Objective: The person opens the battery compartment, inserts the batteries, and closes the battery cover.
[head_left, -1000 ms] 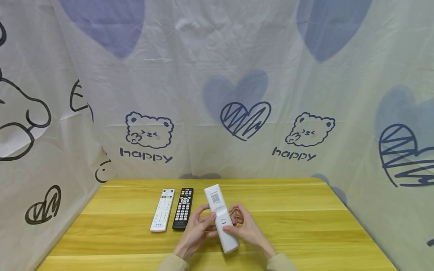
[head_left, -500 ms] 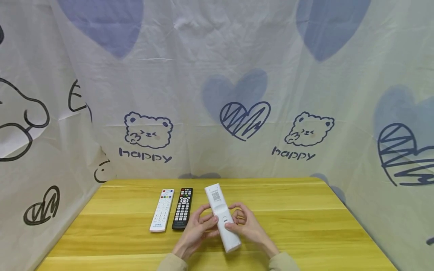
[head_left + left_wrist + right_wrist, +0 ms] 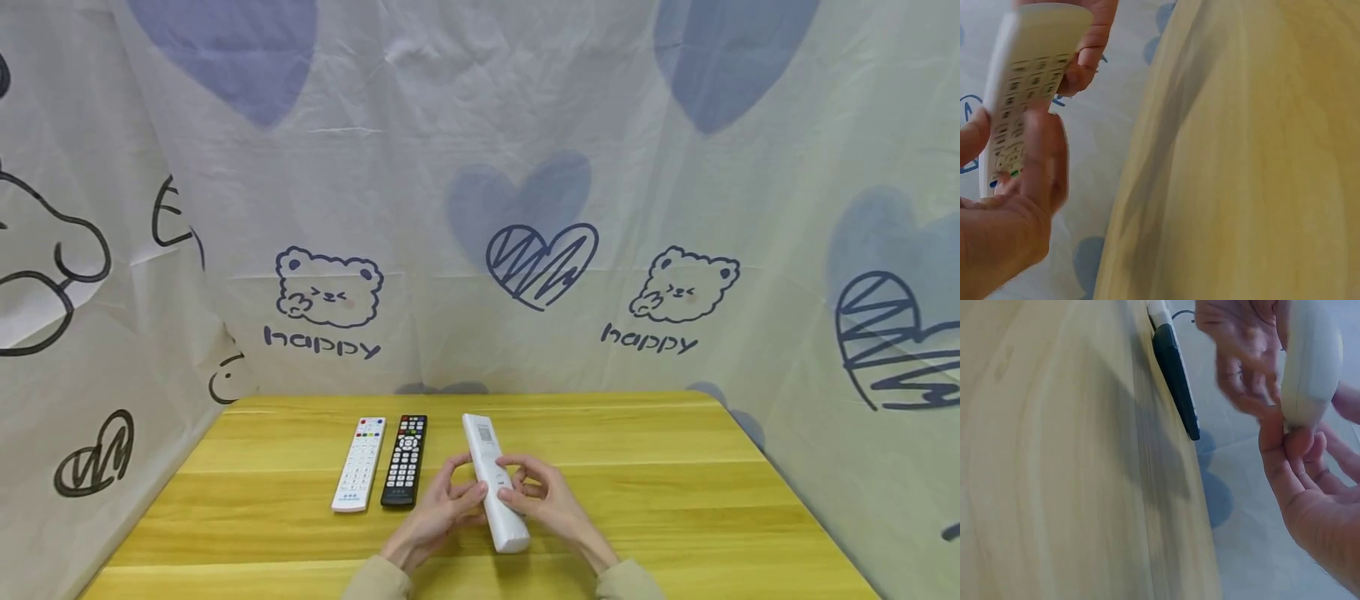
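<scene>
Both hands hold a white remote control (image 3: pixel 491 479) above the table, its back with a printed label facing up in the head view. My left hand (image 3: pixel 442 508) grips its left side, thumb on the edge and fingers beneath. From the right, my right hand (image 3: pixel 547 500) pinches it with the thumb on the back and the index finger at the edge. In the left wrist view the button side of the remote control (image 3: pixel 1035 81) shows, with the left fingers across the buttons. The right wrist view shows the remote control (image 3: pixel 1313 362) end-on and rounded.
To the left of the hands, a second white remote (image 3: pixel 360 464) and a black remote (image 3: pixel 405 461) lie side by side, buttons up, on the yellow wooden table (image 3: pixel 675 467). Behind the table hangs a pale printed cloth (image 3: pixel 427 200).
The held remote has tilted and turned slightly, so its back looks narrower and its near end shows more. The right index finger has moved onto its edge. The two remotes on the table stay put.
</scene>
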A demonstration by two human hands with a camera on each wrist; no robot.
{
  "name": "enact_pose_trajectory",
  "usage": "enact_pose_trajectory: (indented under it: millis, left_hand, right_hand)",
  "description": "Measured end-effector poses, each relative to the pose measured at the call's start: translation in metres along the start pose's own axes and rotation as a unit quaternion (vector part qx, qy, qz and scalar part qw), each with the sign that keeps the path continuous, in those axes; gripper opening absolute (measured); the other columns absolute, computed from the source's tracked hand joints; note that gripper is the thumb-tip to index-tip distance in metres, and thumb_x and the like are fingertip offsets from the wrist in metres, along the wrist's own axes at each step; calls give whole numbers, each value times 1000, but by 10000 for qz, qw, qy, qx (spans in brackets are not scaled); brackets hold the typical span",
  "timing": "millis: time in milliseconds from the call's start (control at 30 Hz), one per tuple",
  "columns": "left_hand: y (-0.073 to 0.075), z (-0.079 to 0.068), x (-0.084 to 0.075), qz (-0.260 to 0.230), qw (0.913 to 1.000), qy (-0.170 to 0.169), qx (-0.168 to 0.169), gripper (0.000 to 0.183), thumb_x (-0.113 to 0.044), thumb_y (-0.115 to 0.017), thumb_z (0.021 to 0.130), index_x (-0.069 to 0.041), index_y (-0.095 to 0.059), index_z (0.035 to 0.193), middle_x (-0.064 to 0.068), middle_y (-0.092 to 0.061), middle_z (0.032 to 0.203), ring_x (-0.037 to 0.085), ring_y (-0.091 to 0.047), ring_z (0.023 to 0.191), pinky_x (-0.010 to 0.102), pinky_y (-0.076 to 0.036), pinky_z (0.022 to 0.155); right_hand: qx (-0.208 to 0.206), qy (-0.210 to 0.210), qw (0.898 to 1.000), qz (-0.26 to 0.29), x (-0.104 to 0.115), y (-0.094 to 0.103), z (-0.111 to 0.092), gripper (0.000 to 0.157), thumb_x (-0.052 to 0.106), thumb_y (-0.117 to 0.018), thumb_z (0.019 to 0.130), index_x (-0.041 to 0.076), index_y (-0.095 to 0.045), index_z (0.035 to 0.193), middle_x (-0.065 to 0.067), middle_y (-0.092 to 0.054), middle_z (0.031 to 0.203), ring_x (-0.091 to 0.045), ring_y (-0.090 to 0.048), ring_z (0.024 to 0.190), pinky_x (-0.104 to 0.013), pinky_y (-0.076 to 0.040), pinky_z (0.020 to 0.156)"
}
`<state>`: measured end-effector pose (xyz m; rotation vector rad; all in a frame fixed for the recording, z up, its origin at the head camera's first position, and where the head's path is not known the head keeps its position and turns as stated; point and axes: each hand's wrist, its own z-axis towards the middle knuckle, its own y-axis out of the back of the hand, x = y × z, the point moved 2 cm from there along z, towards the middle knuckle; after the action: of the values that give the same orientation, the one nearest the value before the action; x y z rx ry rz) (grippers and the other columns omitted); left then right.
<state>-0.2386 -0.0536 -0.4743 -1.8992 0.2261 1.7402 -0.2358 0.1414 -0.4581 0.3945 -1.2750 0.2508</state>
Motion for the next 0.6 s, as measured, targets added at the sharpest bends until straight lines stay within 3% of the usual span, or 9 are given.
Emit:
enact_pose_trajectory:
  millis: [200, 333, 467, 600]
  left_hand:
    - [-4, 1, 3, 142, 9999, 90, -20, 70, -31, -57, 104, -7, -14, 154, 29, -57, 139, 19, -67, 110, 41, -53, 107]
    - [-5, 2, 2, 339, 9992, 89, -191, 68, -34, -54, 105, -7, -14, 153, 33, -52, 137, 25, -66, 113, 43, -54, 105]
    - [-4, 3, 2, 925, 9931, -78, -722, 64, -34, -50, 106, -3, -17, 152, 27, -57, 123, 24, -65, 106, 41, -56, 98]
    - [-3, 4, 0, 1624, 9758, -185, -1451, 56, -30, -46, 108, 0, -26, 151, 21, -62, 106, 18, -60, 88, 31, -54, 80]
  right_hand:
    - [216, -32, 9997, 129, -1, 0, 1, 52, 11, -66, 97, -13, -46, 138, 2, -54, 92, -5, -63, 79, -19, -56, 71]
    - [167, -4, 9997, 149, -3, 0, 1, 51, 10, -64, 98, -15, -44, 138, 0, -56, 95, -6, -64, 76, -25, -60, 70]
    - [17, -33, 9999, 134, -6, 2, -2, 46, 8, -62, 99, -16, -46, 135, -3, -56, 96, -5, -63, 72, -26, -59, 67]
    - [-108, -147, 9998, 61, -8, 6, -5, 43, 8, -62, 99, -13, -49, 134, -4, -56, 98, -5, -60, 69, -25, -58, 67]
